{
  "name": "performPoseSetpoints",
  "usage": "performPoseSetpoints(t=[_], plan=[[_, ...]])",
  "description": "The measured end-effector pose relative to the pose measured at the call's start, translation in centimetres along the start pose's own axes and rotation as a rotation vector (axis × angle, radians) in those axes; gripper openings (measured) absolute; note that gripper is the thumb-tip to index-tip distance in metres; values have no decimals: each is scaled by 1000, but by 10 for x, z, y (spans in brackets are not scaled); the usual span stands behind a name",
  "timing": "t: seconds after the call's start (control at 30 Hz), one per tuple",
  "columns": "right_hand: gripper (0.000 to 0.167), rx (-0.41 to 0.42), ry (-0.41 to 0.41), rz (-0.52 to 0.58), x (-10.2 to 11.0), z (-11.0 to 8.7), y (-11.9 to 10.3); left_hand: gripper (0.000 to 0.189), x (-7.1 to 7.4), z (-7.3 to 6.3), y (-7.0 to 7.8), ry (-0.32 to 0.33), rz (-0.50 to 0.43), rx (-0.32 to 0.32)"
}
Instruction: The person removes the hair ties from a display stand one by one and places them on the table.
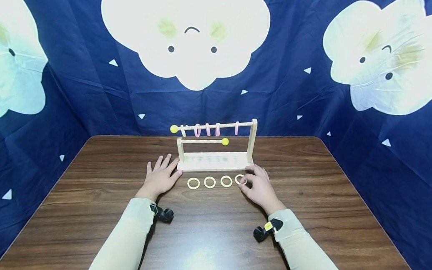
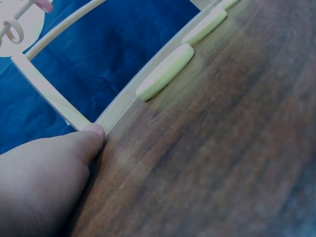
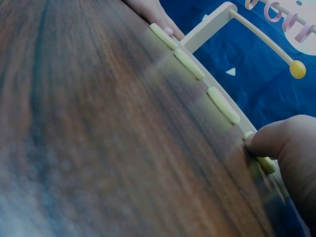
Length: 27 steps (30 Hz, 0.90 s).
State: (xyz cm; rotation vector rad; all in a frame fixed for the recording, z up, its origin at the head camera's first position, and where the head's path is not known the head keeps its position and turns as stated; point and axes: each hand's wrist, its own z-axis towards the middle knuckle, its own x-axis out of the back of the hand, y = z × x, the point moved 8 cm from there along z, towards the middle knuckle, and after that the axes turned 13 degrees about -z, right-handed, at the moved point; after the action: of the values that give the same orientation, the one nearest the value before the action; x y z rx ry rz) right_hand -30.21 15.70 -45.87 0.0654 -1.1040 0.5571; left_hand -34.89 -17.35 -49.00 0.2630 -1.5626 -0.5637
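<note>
Head view: the left hand (image 1: 159,180) lies on the tabletop (image 1: 202,230), fingers spread, beside a wooden stand (image 1: 214,162); the right hand (image 1: 260,189) pinches the rightmost pale ring (image 1: 236,179), in front of the stand's base. Left wrist view: the thumb (image 2: 92,139) touches the base's near corner. Right wrist view: the pinched ring shows partly behind the thumb; three other rings (image 3: 189,63) lie flat in line.

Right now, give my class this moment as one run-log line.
left hand: thumb at stand | right hand: fingers on rightmost loose ring | other loose rings: in row
</note>
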Motion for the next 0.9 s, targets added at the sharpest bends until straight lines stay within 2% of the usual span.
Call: performPoseSetpoints(t=[0.37,0.57,0.7,0.9], plan=[[14,-10,-21,16,-2,0,1,65,-1,2,-2,-5,-2,0],[11,-5,66,58,4,3,3,66,-1,2,-1,-10,0,8],[8,-76,111,89,8,5,10,66,0,2,-1,-8,3,9],[17,-208,104,74,10,10,29,66,-2,3,-1,-12,0,9]])
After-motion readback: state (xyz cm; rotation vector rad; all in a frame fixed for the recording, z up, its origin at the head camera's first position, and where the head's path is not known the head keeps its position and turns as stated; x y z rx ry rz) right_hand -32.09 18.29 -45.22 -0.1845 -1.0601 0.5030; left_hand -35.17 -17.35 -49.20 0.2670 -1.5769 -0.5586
